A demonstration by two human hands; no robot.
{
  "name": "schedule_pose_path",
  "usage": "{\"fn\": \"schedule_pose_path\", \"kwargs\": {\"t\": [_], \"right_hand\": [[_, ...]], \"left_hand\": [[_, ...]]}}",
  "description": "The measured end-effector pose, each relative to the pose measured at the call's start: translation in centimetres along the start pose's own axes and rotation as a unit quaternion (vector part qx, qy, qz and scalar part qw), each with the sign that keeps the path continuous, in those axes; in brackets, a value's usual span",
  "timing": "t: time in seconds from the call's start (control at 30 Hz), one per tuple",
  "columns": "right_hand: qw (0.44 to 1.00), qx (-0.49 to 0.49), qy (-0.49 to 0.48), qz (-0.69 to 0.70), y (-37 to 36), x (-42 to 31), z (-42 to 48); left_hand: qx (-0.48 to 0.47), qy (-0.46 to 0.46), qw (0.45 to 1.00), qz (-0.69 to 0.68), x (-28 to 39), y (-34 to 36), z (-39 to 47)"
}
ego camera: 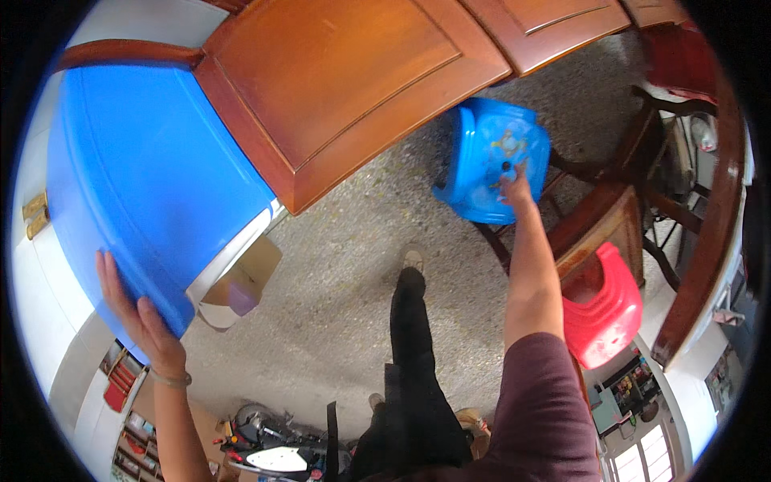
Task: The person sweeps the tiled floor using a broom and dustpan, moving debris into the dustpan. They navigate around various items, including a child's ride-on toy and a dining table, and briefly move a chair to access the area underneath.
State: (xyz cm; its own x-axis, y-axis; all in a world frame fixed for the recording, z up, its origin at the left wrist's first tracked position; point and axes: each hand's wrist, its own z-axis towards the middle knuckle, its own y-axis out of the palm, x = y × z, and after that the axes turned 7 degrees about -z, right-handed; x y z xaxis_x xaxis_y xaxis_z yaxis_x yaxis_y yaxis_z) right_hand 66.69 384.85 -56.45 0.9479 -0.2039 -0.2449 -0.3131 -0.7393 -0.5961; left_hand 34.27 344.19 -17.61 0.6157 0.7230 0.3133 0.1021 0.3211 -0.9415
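My right hand [516, 185] grips a blue plastic stool [482, 162] at the hole in its seat. A picture is printed on that seat. The stool is tilted beside a dark wooden chair; whether its legs touch the floor I cannot tell. On the left, my left hand [144, 325] lies against the edge of a large, smooth blue plastic cover [162, 162], fingers extended and thumb apart. White material shows beneath the cover's near edge. Below it is an open cardboard box [256, 271], partly hidden.
Brown wooden cabinet panels [355, 72] stand ahead. At right are a dark wooden chair [602, 223] and a red plastic stool [608, 307]. My shoe [414, 259] is on the speckled floor [337, 241]. A motorbike [271, 440] stands behind me.
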Motion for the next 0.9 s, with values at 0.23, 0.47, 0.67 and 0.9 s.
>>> {"fn": "schedule_pose_path", "kwargs": {"t": [0.23, 0.47, 0.67, 0.9], "right_hand": [[0.979, -0.191, 0.055, -0.047, 3.9, -4.4, -3.7], [0.945, -0.027, -0.306, -0.115, 15.9, 3.1, -18.1], [0.975, -0.102, -0.199, -0.009, 11.9, 3.2, -31.8], [0.956, -0.238, -0.132, 0.110, 6.5, 5.8, -43.0]], "left_hand": [[-0.002, -0.004, 1.000, -0.010, 0.2, 0.5, -0.6], [0.003, 0.013, 0.999, 0.040, 0.8, -0.5, -0.5], [0.034, 0.011, 0.998, 0.052, -0.4, -1.0, -1.4], [0.081, -0.004, 0.994, 0.071, -1.0, -2.4, -1.3]]}}
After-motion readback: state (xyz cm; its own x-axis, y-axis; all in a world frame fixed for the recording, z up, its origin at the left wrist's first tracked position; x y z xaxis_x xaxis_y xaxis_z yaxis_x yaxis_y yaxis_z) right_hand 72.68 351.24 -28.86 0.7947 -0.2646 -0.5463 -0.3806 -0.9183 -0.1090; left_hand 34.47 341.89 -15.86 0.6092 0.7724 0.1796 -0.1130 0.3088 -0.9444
